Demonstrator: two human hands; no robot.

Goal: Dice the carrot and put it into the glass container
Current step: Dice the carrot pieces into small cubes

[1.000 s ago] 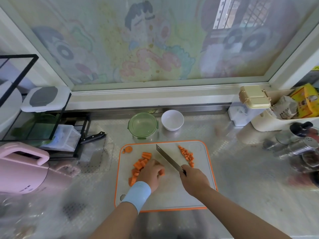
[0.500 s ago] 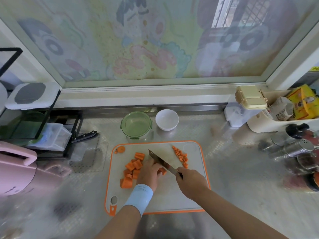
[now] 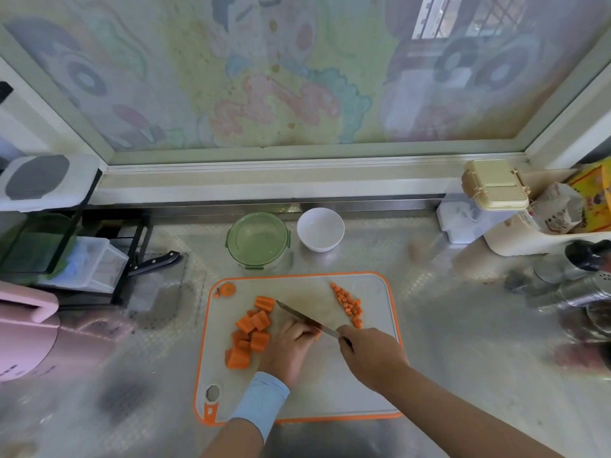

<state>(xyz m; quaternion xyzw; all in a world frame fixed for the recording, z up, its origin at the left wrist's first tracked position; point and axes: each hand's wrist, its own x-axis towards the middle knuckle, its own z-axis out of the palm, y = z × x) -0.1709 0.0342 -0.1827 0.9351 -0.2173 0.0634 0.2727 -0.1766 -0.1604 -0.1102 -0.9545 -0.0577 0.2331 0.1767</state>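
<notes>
I'm seeing right hand (image 3: 370,355) gripping the knife (image 3: 302,316), blade running diagonally toward upper left; left hand (image 3: 287,345) curling over 1 carrot piece (image 3: 317,334) at the blade, frame centre; glass container (image 3: 228,241) sitting above, lidded, nearer left hand.

Shiny metal knife blade (image 3: 297,317); matt plastic board (image 3: 373,385); textured steel counter (image 3: 463,342).

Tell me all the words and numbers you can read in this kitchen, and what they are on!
None of the writing here is clear enough to read.
Yellow box: it has print, too blurred to read.
Crumpled paper bag: dark print, too blurred to read.
Pink appliance: small marks low on its side, too blurred to read.
Window film: cartoon drawings only, no words to make out.
</notes>
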